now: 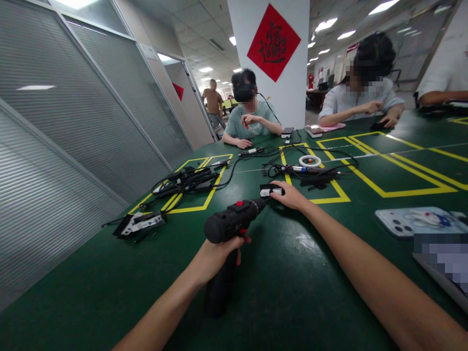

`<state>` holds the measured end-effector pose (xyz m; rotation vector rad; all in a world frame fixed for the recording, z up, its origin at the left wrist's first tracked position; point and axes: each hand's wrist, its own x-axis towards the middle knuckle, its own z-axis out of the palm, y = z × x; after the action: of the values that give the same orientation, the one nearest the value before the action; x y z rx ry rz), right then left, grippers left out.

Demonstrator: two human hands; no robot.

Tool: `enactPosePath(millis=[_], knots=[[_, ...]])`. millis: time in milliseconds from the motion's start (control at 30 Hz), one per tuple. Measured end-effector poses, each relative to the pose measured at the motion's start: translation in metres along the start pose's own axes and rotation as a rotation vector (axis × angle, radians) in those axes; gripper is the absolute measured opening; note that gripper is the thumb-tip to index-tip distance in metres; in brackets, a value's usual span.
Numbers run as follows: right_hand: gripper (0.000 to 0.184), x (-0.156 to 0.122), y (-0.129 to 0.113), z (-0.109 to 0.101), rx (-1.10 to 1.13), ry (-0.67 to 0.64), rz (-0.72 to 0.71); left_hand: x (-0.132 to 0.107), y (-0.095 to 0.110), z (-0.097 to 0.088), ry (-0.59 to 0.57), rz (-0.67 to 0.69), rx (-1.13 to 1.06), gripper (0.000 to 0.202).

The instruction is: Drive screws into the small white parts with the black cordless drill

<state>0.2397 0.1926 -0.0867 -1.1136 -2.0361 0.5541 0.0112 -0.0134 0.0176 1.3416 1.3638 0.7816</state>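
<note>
A black cordless drill (231, 222) with red buttons is gripped around its handle by my left hand (219, 253). Its chuck points away from me and to the right. Just past the chuck, my right hand (288, 195) pinches a small black and white block-like part (271, 190) from its right side. The drill's tip is right beside that part; whether they touch I cannot tell. Below my left hand, the drill's dark handle and base hang over the green table (307, 292).
Bundled black cables and tools (190, 180) lie at the left; a white tape ring (310, 161) and a soldering-iron-like tool (303, 170) are ahead. A phone (420, 222) and a laptop edge (438, 273) are at the right. Other people (252, 109) sit across the table.
</note>
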Motion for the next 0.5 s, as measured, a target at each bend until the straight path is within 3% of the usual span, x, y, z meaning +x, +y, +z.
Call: enactPosePath(millis=[167, 367, 500], knots=[[0.049, 0.001, 0.001, 0.002, -0.006, 0.003, 0.004, -0.006, 0.005, 0.0, -0.028, 0.025, 0.043, 0.028], [0.049, 0.001, 0.003, 0.003, -0.008, 0.006, -0.004, -0.016, 0.008, 0.005, -0.049, 0.025, 0.246, 0.017], [0.05, 0.001, 0.004, 0.003, -0.011, 0.007, -0.013, -0.021, 0.01, 0.012, -0.028, 0.153, 0.423, 0.015]])
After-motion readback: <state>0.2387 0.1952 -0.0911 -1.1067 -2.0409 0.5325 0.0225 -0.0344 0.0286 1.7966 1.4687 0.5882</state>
